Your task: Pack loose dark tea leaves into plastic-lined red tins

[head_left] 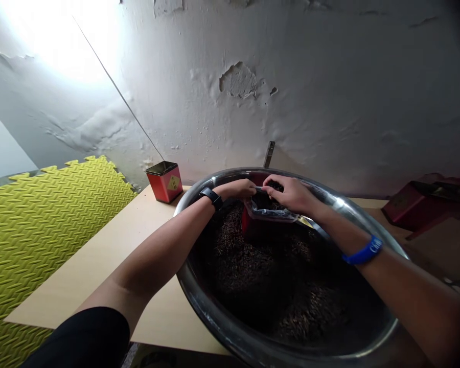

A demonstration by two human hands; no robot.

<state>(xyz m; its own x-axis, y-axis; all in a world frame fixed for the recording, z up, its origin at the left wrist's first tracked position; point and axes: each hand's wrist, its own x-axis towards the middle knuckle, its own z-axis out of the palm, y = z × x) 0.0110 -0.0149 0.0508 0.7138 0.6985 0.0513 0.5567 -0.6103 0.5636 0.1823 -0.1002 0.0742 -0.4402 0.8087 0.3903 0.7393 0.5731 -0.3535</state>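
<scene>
Plastic liner (270,211) in the red container (258,227) below the grip seems mid-adjustment, left hand (239,188) and right hand (289,194) pinching its edge, probably calling next for even tension.

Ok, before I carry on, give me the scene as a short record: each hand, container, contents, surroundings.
Left hand: at the far edge of the clear liner; fingertips partly hidden
Right hand: thumb and forefinger pinched at the same edge
Container: red box, lined, standing inside the metal basin
Contents: dark loose bits in the box and heaped around it in the basin
Surroundings: basin on a pale table; red tin left of it; yellow mat farther left
</scene>
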